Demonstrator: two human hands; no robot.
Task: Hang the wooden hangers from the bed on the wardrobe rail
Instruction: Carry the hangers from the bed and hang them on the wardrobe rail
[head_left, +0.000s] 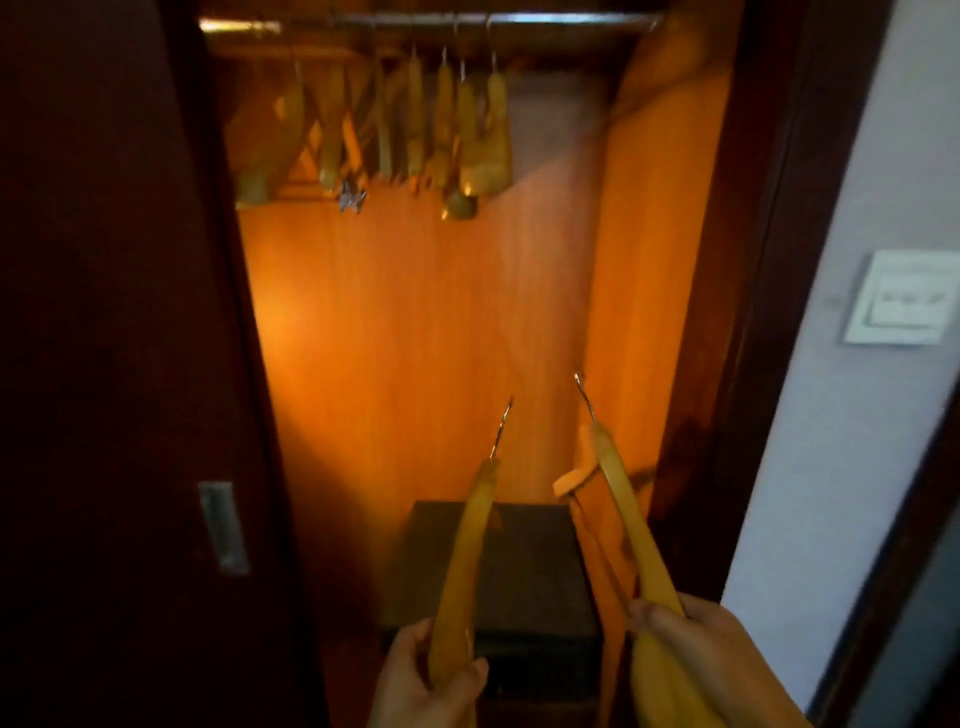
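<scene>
Two wooden hangers are held up inside the open wardrobe, each seen nearly edge-on, long axis running from hand up and away, hook end pointing toward the rail. The left hand grips the left hanger; the right hand grips the right hanger. More hangers hang on the rail. Below sits a dark box.

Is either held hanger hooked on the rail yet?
No: the left hand grips the left hanger and the right hand grips the right hanger, both hooks free in the air far below the rail.
</scene>
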